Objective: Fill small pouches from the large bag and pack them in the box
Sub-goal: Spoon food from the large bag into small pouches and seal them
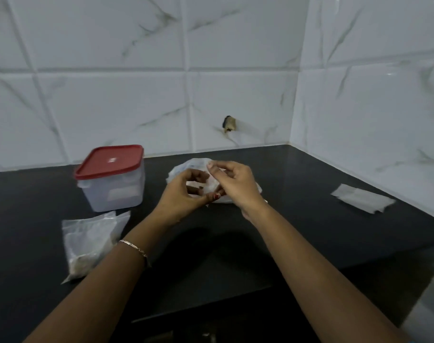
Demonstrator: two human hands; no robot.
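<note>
The plastic bag sat near the middle of the desk, a thin, whitish, crinkled film bunched into a soft rounded heap. We had both hands on it. Our left hand curled its fingers around the near edge of the film, a closed grip with the red-nailed thumb tucked in low. Our right hand pinched the upper edge between thumb and forefinger, the other fingers bent loosely behind. We could not tell whether a separate small pouch lay between our hands, since the film there was blurred and partly hidden.

A thin metal bracelet circled our left wrist. Left of that forearm lay two filled pouches, clear and glossy and overlapping, with pale grainy contents settled at their near ends. Behind them stood the box, squarish, of frosted translucent plastic with rounded corners, closed by a smooth red lid.

Well apart on the right, a few flat pouches lay overlapped, matte and pale. The desk was smooth, dark and faintly reflective. Glossy white tiles with grey marble veining lined the corner walls, and a small dark-and-tan stub jutted from one.
</note>
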